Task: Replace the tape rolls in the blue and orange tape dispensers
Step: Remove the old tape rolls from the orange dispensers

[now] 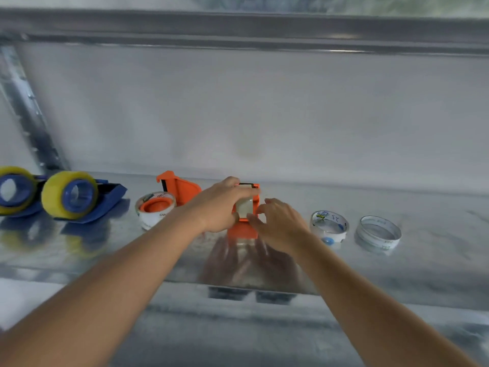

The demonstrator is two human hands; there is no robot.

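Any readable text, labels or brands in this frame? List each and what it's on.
"deli", partly cut off: printed on the core of the clear tape roll beside the left orange dispenser, once near its top and again on its lower side.
Sticker and handwritten marks on the used tape ring: too blurred to read.
Print on the empty tape ring farthest right: too blurred to read.
Blue dispensers and yellow rolls: no text visible.

Free shelf (436, 207) rt of empty rolls (378, 234).
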